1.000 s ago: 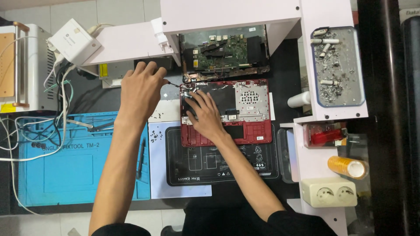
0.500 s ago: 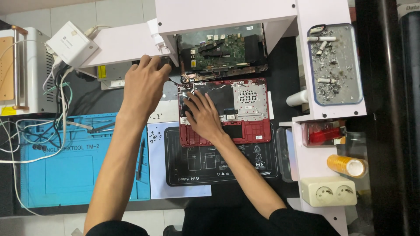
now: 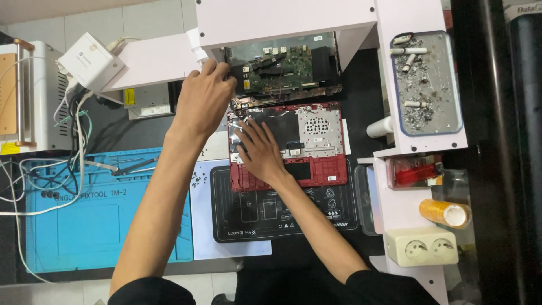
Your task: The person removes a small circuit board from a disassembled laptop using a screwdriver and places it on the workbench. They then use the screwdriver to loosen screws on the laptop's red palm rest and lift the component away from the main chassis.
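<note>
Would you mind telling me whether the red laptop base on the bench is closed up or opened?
Opened: the red laptop base shows bare metal plates inside, and the green circuit board lies exposed above it.

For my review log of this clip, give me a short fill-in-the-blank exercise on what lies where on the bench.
1. The right hand rests flat on the opened laptop base, whose frame is ____.
2. The left hand reaches toward the green ____ under the white shelf.
3. The silicone work mat on the left is ____.

Missing words: red; circuit board; blue
</note>
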